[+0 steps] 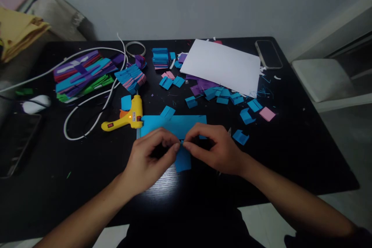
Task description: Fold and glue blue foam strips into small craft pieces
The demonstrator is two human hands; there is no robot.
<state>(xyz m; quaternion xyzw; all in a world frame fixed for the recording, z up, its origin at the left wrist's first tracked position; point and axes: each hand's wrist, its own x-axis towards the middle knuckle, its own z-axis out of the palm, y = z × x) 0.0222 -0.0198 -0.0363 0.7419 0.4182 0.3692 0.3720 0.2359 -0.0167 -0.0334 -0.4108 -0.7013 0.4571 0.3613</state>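
Left hand (157, 159) and right hand (217, 148) pinch a small blue paper piece (183, 161) between closed fingers, near a wider blue sheet (183, 124); apparently a folding step, next calling for even pressing.

Small blue paper piece (183, 162), upper end pinched between both hands (154, 159) (219, 149)

paper piece (183, 162): blue | glue gun (136, 109): yellow | sheet (222, 66): white | tabletop (290, 155): black
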